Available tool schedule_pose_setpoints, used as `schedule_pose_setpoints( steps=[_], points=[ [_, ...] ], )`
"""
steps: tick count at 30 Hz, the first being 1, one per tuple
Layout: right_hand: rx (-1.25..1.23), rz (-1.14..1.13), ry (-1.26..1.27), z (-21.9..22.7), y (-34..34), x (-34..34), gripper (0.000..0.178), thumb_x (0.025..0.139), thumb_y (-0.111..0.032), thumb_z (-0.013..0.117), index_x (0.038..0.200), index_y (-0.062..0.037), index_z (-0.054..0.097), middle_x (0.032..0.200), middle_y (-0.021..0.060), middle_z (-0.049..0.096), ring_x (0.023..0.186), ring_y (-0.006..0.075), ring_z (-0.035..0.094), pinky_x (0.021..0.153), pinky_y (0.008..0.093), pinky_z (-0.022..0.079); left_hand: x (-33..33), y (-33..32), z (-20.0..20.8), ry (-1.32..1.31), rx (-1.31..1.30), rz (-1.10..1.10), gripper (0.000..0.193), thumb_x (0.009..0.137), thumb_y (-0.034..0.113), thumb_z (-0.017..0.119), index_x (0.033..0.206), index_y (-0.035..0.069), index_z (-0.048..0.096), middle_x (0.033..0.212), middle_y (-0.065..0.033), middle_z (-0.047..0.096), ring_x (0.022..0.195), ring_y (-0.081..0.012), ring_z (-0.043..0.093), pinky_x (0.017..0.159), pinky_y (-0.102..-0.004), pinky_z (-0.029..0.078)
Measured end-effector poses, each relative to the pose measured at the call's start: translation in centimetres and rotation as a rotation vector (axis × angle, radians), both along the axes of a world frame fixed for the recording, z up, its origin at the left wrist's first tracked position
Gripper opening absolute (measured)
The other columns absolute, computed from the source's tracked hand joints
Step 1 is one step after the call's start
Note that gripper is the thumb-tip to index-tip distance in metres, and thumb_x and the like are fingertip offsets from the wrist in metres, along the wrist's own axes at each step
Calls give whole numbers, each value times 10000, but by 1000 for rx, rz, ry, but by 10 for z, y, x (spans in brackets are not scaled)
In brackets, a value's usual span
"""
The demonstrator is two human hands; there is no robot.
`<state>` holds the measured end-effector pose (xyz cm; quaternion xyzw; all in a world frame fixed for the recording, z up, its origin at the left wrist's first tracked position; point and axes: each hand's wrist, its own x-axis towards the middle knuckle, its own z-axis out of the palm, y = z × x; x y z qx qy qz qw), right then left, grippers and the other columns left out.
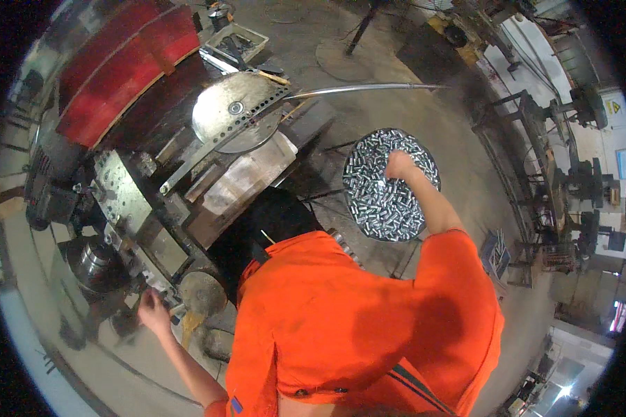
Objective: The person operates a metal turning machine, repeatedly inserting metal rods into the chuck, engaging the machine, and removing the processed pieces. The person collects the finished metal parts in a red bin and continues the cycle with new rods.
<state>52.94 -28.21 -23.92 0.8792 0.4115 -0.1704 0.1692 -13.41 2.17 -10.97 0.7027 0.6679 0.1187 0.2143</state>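
Observation:
My right hand (398, 165) reaches into a round tray heaped with short, shiny metal cylinders (388, 206). Its fingers are curled down among them, and whatever they grip is hidden. On the other side, my left hand (153, 313) is beside the small metal fittings (161, 283) at the near end of a greasy machine. The fingers there are bent together, and too small to show what is between them. A round, dusty metal part (202, 295) lies just right of this hand.
A big metal disc (238, 115) with a drilled bar and a long lever (368, 89) stands ahead on the machine. A red curved panel (129, 69) rises at far left. Beside the left arm is a dark bin with a metal cylinder (94, 257). Racks (535, 132) line the right.

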Motion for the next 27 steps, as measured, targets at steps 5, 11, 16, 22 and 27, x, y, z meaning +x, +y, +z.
schedule_pose_setpoints(
  steps=[5,11,16,22,27],
  points=[
    [30,-75,19,33,14,-19,339,568,-223,644,829,-7,633,921,177,611,899,312,581,838,342,456,4,-6,1,-29,139,-36,283,840,204,566,952,-54,599,815,-129,649,726,-174,606,686,-295,459],
    [114,-173,64,29,11,-14,311,572,-216,633,807,-11,633,950,201,600,898,327,577,825,357,463,15,-8,15,-23,101,-15,274,843,201,567,930,-57,597,796,-124,643,710,-156,587,673,-291,455],
    [521,-139,211,65,29,-30,279,584,-161,612,834,-53,673,963,167,587,867,314,584,798,343,468,-10,-6,9,-288,-40,-118,232,853,147,560,932,-69,590,805,-90,634,700,-125,561,670,-270,458],
    [996,355,624,161,129,-144,415,523,-35,557,930,-26,636,1086,139,503,946,270,549,820,305,439,54,-14,92,-389,111,-106,214,854,117,550,977,-55,585,857,-64,624,759,-101,561,696,-238,450],
    [1134,862,929,226,209,-258,425,511,-111,572,923,-17,616,1039,163,517,929,311,528,796,352,440,148,-24,129,-524,109,-398,273,821,236,587,914,-18,626,732,-98,643,636,-126,595,593,-268,461]
  ],
)
